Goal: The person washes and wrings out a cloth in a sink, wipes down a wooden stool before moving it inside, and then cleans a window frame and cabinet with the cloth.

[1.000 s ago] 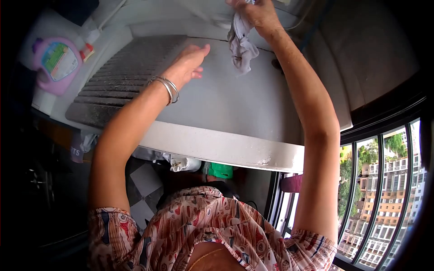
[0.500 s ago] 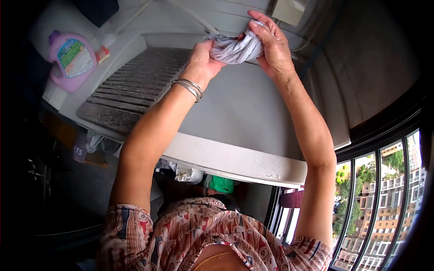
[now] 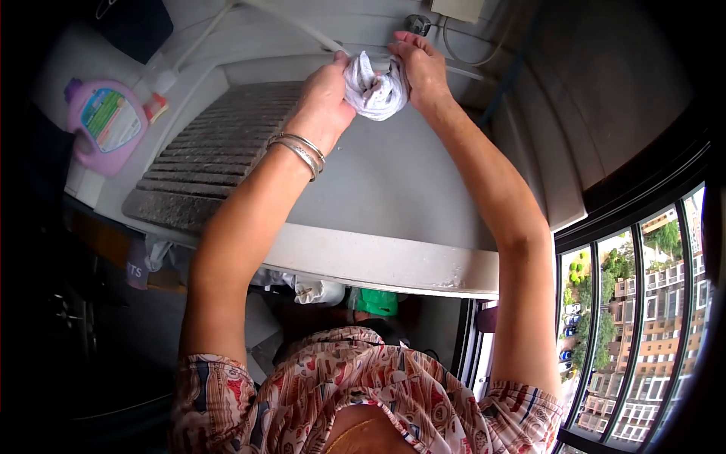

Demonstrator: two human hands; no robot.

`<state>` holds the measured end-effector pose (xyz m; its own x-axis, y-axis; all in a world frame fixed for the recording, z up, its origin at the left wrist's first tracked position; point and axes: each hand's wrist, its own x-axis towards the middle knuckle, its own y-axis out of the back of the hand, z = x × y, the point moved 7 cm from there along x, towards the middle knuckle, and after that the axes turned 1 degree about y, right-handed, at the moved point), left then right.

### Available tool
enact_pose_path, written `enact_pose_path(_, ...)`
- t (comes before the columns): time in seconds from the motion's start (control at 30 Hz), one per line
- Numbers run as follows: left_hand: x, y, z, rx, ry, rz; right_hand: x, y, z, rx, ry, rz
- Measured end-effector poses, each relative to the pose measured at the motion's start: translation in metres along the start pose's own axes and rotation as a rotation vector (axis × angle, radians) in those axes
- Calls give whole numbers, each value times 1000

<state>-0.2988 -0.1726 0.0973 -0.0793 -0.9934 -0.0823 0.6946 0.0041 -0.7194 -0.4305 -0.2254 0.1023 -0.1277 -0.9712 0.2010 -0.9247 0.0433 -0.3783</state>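
Observation:
A twisted, bunched white-grey cloth [image 3: 378, 97] hangs between my two hands, above the basin [image 3: 401, 181] of a wash sink. My left hand [image 3: 327, 89], with metal bangles at the wrist, is closed around the cloth's left end. On the other side my right hand [image 3: 422, 69] is closed on its right end, fingers curled toward the far wall. The middle of the cloth sags and folds into a loop. Its ends are partly hidden by my fingers.
Left of the basin lies a ridged washboard [image 3: 219, 144]. A pink detergent bottle [image 3: 110, 125] stands on the left ledge. The sink's pale front rim [image 3: 378, 261] runs before me. A tap [image 3: 417, 25] is at the far wall, and a barred window [image 3: 635, 303] is at right.
Both hands have shifted left and come closer together. The cloth, stretched in a tight twist before, now droops in a looser loop.

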Motion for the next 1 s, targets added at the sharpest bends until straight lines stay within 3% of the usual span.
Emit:
enact_pose_path(0.13, 9, 25, -13, 105, -106, 117, -7, -16, -35, 14, 132, -53)
enact_pose_path(0.2, 23, 18, -34, -53, 55, -110, -8, -29, -50, -247, 242, -145)
enact_pose_path(0.27, -1, 1, -37, 76, 10, -159, -1, -44, -48, -202, 337, -228)
enact_pose_path(0.33, -40, -15, -61, 242, 493, -183, -19, -62, -70, -324, 430, -298)
enact_pose_path(0.37, -54, -25, -58, 371, 529, -376, -24, -64, -77, -325, 423, -292)
enact_pose_path(0.4, -43, -12, -58, 370, 538, -373, -30, -70, -83, -330, 430, -348)
enact_pose_path(0.47, -35, -22, -50, -65, 616, -865, -39, -73, -94, -340, 433, -399)
enact_pose_path(0.53, -21, -10, -31, 6, 434, -479, -54, -79, -106, -234, 480, -515)
enact_pose_path(0.6, -38, -26, -12, 40, 273, -266, -61, -81, -110, -220, 408, -517)
enact_pose_path(0.67, -48, -37, -1, 34, 231, -270, -75, -87, -119, -225, 513, -580)
enact_pose_path(0.87, -26, -54, 28, -161, 151, -392, -90, -101, -109, -152, 524, -695)
enact_pose_path(0.93, 20, -27, 42, -347, 13, -331, -79, -89, -107, 141, 426, -545)
enact_pose_path(1.0, 26, -19, 54, -101, -145, -219, -49, -68, -90, 260, 321, -388)
